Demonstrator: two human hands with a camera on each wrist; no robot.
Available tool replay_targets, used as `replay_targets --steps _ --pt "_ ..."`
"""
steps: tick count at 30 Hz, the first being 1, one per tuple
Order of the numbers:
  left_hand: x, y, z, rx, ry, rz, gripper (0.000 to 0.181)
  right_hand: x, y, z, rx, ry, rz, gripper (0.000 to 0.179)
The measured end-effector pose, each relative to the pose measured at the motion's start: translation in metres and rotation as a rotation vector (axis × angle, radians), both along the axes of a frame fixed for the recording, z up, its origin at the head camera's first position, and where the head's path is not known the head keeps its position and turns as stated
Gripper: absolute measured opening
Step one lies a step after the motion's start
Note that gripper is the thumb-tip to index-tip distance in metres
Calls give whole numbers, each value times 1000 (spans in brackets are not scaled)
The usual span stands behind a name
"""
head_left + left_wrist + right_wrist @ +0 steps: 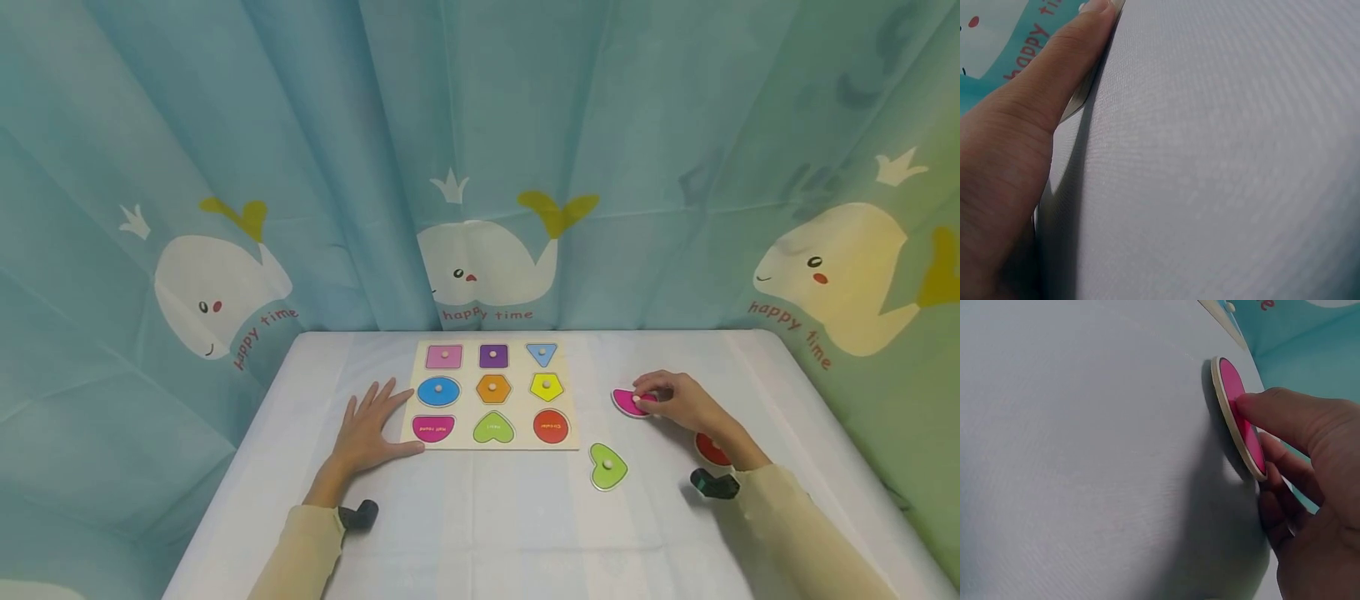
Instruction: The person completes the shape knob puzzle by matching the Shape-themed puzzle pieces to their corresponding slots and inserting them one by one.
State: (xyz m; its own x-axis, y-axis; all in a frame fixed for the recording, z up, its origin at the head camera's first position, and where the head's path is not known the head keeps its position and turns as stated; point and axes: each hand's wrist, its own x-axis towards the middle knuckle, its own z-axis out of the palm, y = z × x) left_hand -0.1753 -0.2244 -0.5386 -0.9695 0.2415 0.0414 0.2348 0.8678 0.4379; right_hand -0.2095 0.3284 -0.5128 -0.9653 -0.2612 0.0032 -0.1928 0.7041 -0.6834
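In the head view a wooden shape puzzle board [465, 402] lies on the table. Knobbed pieces fill its two far rows, among them a blue oval [448, 395] and an orange hexagon [493, 398]. The near row shows a half round, a heart and a circle with printed words and no knobs. My left hand [367, 433], fingers spread, rests at the board's left edge. To the right of the board, my right hand [686, 405] pinches a pink half-round puzzle piece [1232, 381] by its knob. In the right wrist view this piece is close over the cloth, its wooden edge showing.
A green heart piece [617, 473] with a knob lies off the board's near right corner. Partly under my right wrist is a red round piece [709, 450]. White cloth covers the table [480, 517], and a blue whale-print curtain [495, 125] hangs behind it.
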Motion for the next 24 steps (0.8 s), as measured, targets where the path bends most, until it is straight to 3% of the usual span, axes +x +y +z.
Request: replay_targets --steps 9,18,24 --pt "1 1 2 -7 -1 0 98 -3 -11 15 2 38 3 12" --pt "3 0 2 -9 4 0 97 -13 -40 27 -47 124 58 8" --pt "2 1 3 3 12 -2 97 -20 -61 36 -34 116 75 10"
